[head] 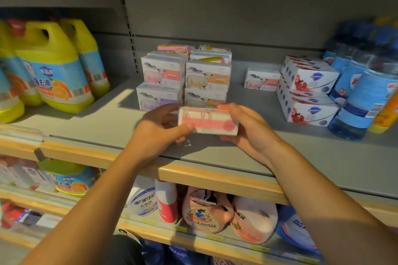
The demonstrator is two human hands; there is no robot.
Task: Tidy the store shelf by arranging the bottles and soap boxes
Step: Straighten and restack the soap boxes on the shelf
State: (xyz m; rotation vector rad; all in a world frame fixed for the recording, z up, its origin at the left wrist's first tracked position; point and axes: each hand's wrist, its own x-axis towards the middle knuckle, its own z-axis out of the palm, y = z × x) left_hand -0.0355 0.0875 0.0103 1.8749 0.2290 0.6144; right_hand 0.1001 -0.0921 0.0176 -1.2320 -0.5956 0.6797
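Head view: both hands hold 1 pink-and-white soap box (208, 121) just above the shelf (280, 157), near its front edge and just in front of the stacked soap boxes (185, 77); left hand (160, 127) pinches its left end, right hand (247, 127) cups the right end; box looks light, stiff cardboard, likely film-wrapped so maybe slick; grip by the short ends, squeeze gently; bottles (53, 66) toward the shelf's left end

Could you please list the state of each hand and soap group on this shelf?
Left hand: grips pink-and-white soap box.
Right hand: grips same box, held above grey metal shelf.
Sheep-print white soap boxes: stacked.
Lone sheep-print box: lying apart.
Pomegranate-print white boxes: stacked.
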